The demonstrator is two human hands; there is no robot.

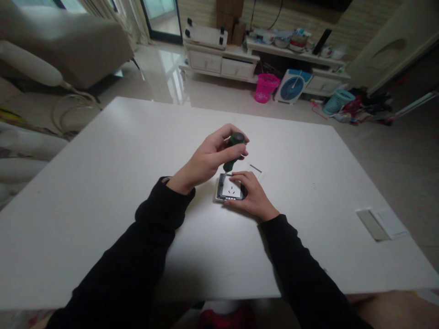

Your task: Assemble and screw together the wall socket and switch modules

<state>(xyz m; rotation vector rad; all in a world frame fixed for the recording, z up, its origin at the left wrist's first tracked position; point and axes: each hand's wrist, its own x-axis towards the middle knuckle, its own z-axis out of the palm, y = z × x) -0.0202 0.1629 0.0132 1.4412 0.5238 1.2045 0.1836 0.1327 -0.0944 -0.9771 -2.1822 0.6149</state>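
Note:
My left hand [214, 153] is wrapped round the dark green handle of a screwdriver [230, 163]. The screwdriver is tilted, its shaft pointing down to the upper left edge of a wall socket [232, 188]. That socket lies face up on the white table, with a white middle, slots and a dark frame. My right hand [251, 194] grips the socket from the right, thumb along the near edge and fingers over the far edge. Whether the screwdriver's tip sits in a screw is too small to tell. Just behind the right hand lies a thin white frame [255, 170].
On the right of the white table [137, 151] lie a grey flat piece [373, 225] and a white flat piece [391, 222]. Beyond the far edge, on the floor, stand a pink basket [266, 87], a blue fan [293, 87] and a blue basket [338, 101] by a low cabinet.

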